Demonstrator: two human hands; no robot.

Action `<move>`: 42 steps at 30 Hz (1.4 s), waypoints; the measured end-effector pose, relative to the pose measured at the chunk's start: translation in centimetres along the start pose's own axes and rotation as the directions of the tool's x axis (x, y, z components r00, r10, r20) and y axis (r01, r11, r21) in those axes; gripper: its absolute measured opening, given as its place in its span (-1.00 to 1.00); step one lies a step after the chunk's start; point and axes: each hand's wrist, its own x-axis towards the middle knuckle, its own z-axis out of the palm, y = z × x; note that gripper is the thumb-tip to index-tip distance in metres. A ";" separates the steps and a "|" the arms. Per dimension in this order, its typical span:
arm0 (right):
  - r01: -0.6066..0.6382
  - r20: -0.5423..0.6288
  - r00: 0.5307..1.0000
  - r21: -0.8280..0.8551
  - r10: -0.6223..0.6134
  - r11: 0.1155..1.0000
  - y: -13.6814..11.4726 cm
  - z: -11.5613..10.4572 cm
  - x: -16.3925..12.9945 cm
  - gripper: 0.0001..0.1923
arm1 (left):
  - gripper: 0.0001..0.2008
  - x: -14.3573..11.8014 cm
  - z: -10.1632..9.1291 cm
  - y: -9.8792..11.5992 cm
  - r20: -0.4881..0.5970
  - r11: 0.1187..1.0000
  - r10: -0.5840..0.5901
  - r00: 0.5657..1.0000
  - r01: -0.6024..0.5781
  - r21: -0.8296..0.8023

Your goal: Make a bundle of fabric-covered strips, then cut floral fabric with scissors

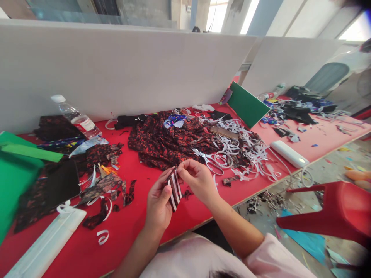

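My left hand (pixel 159 200) holds a small dark fabric piece (pixel 174 188) with white tape strips stuck on it, just above the red table (pixel 136 227). My right hand (pixel 197 178) pinches the piece's top corner between thumb and fingertips. A heap of red-and-black patterned fabric (pixel 171 139) lies just beyond my hands. Scissors (pixel 207 159) rest on the table to the right of that heap, close to my right hand.
A pile of white tape strips (pixel 246 148) and a phone (pixel 224 132) lie at right, with a white power bank (pixel 288 153) near the edge. A water bottle (pixel 77 117), green sheets (pixel 17 170), fabric scraps and a white bar (pixel 46 243) are left. A red stool (pixel 333 212) stands right.
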 end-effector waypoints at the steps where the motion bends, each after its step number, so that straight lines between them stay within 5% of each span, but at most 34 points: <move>1: 0.003 -0.005 1.000 0.001 -0.003 1.000 0.0 0.0 -0.1 -0.89 | -0.63 0.0 0.1 0.0 -0.001 1.000 0.002 1.000 -0.002 -0.002; 7: 0.010 -0.026 1.000 -0.070 -0.012 0.998 0.2 -0.3 -0.3 -0.86 | -0.63 -0.1 0.0 -0.2 -0.012 0.997 0.059 0.998 -0.058 0.053; 35: -0.005 -0.003 1.000 -0.045 0.005 0.999 0.3 -0.8 -0.4 -0.87 | -0.66 -0.4 0.4 -0.4 0.009 0.999 -0.044 0.999 0.044 -0.020; 42: -0.005 0.011 1.000 -0.008 0.005 1.000 0.3 -1.0 -0.5 -0.83 | -0.66 -0.1 -0.2 -0.7 0.024 0.988 0.113 0.993 -0.115 0.107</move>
